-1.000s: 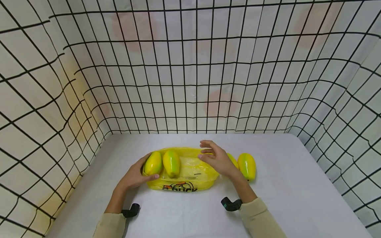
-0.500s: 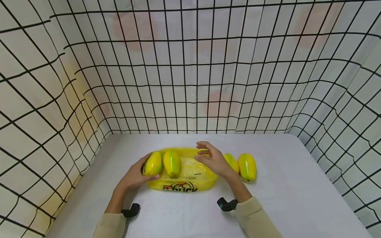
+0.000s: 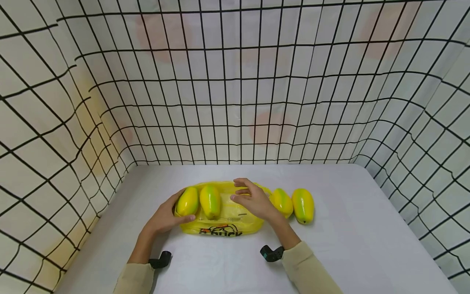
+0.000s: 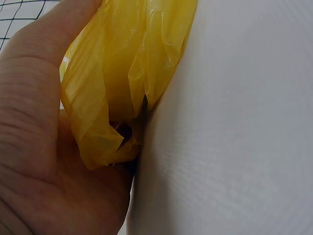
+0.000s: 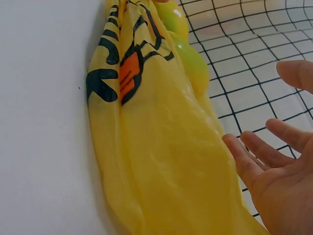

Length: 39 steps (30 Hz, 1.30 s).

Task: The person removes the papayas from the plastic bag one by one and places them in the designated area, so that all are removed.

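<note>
A yellow plastic bag (image 3: 231, 228) with black lettering and a cartoon print lies opened out on the table. Two glossy yellow-green mangoes sit at its left part, a left mango (image 3: 188, 201) and a second mango (image 3: 210, 202) beside it. My left hand (image 3: 164, 217) grips the bag's left end around the left mango, thumb in front. Crumpled yellow plastic (image 4: 122, 73) fills its palm in the left wrist view. My right hand (image 3: 253, 201), fingers spread and loosely bent, hovers over the bag's right part with nothing in it.
To the right of the bag, a third mango (image 3: 282, 203) and another mango (image 3: 303, 206) lie side by side on the white table (image 3: 352, 237). A black grid net (image 3: 240, 102) over white sheeting surrounds the table at the back and sides.
My right hand has moved left and slightly toward me over the bag, uncovering more of the third mango. The left hand has kept its grip in place.
</note>
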Available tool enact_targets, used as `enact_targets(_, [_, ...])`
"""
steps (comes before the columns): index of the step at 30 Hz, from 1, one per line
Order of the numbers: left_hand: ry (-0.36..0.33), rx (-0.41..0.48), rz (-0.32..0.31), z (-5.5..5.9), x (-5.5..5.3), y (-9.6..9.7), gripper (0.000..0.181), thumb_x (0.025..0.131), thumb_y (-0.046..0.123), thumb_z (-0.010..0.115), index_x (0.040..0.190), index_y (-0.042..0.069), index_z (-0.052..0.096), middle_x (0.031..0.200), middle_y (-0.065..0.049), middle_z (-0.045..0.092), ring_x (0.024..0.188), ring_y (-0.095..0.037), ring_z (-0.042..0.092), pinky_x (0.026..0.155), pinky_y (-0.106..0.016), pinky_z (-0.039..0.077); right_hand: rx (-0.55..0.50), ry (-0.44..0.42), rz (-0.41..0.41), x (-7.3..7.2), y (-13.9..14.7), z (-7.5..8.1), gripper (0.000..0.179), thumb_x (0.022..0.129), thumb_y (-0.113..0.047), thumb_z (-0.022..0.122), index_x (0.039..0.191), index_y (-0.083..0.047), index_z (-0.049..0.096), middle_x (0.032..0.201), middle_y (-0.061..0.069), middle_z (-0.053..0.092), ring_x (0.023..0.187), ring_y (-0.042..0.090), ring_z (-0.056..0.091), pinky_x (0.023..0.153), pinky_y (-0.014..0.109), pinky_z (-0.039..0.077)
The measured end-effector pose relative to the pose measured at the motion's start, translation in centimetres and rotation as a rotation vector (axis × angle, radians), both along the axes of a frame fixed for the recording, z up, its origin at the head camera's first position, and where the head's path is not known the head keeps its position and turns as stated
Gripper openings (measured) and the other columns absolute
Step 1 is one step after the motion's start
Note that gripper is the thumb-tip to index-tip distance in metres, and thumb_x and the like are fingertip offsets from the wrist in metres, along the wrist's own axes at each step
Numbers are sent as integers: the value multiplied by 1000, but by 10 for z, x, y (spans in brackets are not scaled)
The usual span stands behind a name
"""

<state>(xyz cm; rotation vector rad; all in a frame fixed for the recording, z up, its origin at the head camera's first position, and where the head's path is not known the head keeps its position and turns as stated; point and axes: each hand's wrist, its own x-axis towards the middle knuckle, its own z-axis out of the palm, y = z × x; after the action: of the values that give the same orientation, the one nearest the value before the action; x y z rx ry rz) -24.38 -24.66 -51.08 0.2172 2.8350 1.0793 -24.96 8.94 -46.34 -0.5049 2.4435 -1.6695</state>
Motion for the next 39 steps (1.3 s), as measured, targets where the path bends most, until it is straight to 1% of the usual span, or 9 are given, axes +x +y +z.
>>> enact_targets(4, [0,-12,6,-1,0,0,115,74,66,80,165,24,24,165,-11,38,143,-37,46,116,-68,36,1,-19,17,1,-7,-2,64,96,-43,71,152,-20,47,154,10,50,133,30,57,103,48,55])
enact_targets(11, [8,-8,-9,-1,-2,-1,115,74,66,80,165,24,24,165,-11,38,142,-37,47,116,-67,36,44,-20,24,0,-21,-8,67,96,-43,71,154,-19,45,155,7,49,133,27,56,107,49,53])
enact_targets(18, [11,-7,-12,0,-2,-2,115,74,66,81,165,23,24,164,-11,39,142,-37,47,116,-67,36,81,-22,53,0,-36,-14,73,95,-43,73,156,-18,41,155,12,49,134,33,55,110,52,50])
enact_targets(22, [8,-4,-10,-1,-2,-2,115,74,65,81,165,23,24,164,-12,38,142,-37,47,116,-67,37,140,-44,59,0,-45,-18,76,94,-47,72,157,-22,39,156,13,47,135,34,54,111,51,50])
enact_targets(25, [11,0,-11,-2,-1,-1,114,75,65,80,165,23,24,165,-12,38,143,-38,47,116,-67,37,166,-52,52,-1,-51,-22,78,93,-52,72,158,-26,37,158,12,46,136,34,54,110,52,50])
enact_targets(30, [15,8,-18,-3,0,-1,113,75,64,81,165,23,25,164,-12,38,142,-38,47,115,-67,38,180,-43,38,1,-58,-23,80,92,-56,71,159,-31,36,161,6,44,137,35,54,107,54,52])
enact_targets(35, [25,15,-21,-3,0,0,113,75,63,81,164,22,25,164,-12,39,142,-38,48,115,-66,38,184,-37,14,1,-64,-24,79,92,-56,72,159,-34,35,161,3,45,136,33,55,105,52,54])
enact_targets(39, [28,4,-17,-1,0,-1,113,75,64,81,164,23,25,164,-12,39,141,-37,49,114,-66,39,181,-26,25,0,-70,-24,81,91,-55,72,160,-35,33,161,2,44,136,32,55,106,50,54])
